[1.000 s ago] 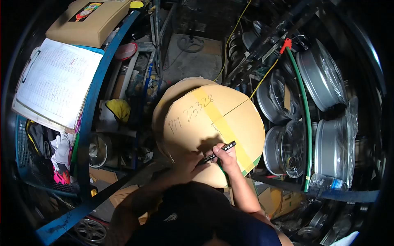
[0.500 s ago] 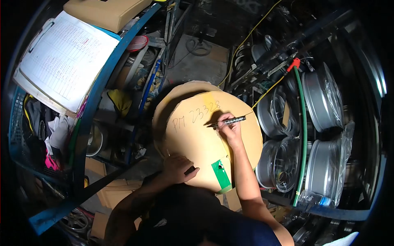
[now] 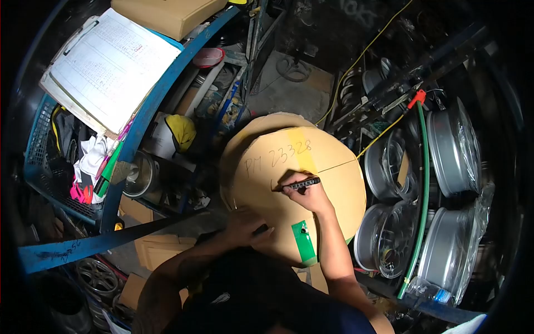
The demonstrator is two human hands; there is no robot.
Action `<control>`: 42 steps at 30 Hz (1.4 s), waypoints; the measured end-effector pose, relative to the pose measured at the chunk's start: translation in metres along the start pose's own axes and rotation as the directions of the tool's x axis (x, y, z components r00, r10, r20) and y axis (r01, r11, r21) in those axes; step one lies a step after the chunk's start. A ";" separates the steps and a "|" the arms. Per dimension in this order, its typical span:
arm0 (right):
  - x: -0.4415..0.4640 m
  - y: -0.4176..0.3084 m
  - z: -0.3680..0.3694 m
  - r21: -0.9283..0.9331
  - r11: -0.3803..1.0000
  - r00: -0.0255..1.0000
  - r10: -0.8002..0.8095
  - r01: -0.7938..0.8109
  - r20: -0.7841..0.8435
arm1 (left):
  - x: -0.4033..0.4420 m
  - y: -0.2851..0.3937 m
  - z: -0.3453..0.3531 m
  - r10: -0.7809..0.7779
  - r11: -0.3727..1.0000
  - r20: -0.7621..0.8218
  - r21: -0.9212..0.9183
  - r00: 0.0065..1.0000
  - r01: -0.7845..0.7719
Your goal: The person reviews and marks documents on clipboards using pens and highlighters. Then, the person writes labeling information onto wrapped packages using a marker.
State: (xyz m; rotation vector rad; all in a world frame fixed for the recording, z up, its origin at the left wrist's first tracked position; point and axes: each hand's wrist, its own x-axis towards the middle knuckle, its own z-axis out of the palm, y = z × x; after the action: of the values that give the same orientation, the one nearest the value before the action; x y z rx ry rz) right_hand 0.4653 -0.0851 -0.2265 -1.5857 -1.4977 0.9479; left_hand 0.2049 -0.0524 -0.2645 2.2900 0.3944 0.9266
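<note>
A round piece of cardboard [image 3: 334,200] lies in front of me, with "PM 23328" handwritten across its upper part. My right hand [image 3: 303,192] is closed around a black permanent marker [image 3: 309,182], its tip at the cardboard below the number, beside a short fresh stroke. At the lower left edge of the cardboard rests my left hand [image 3: 245,227], in shadow, with a small black cap [image 3: 260,229] between thumb and fingers. Green tape [image 3: 304,245] and yellow tape [image 3: 301,147] are stuck on the cardboard. Another cardboard disc [image 3: 245,133] shows behind it.
Silver wheel rims [image 3: 453,150] stand on a rack at right, behind a green pole [image 3: 424,183]. At upper left, a clipboard with written sheets [image 3: 111,67] lies beside a cardboard box [image 3: 172,14]. A blue basket [image 3: 36,131] holds gloves. A blue metal bar [image 3: 61,253] crosses the lower left.
My right hand has moved down from beside the number to below it, where a new stroke shows. The view has shifted, so the surroundings sit further right and lower.
</note>
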 end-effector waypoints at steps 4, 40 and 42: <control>-0.003 0.015 0.003 0.162 0.986 0.979 0.005 0.029 -0.206 | 0.006 0.006 0.003 0.039 0.999 -0.017 -0.015 0.999 -0.039; -0.010 0.032 -0.014 0.063 0.996 0.877 -0.028 0.066 -0.480 | 0.014 0.025 0.024 0.083 0.975 0.108 0.198 0.991 -0.103; -0.014 0.034 -0.017 0.045 0.999 0.892 -0.002 0.025 -0.453 | 0.012 0.025 0.028 0.078 0.962 0.133 0.252 0.988 -0.110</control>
State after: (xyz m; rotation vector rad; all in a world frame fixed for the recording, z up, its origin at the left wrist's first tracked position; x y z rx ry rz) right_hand 0.4954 -0.1004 -0.2489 -1.6200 -1.1446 0.5464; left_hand 0.2345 -0.0782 -0.2577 2.6088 0.3747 0.8154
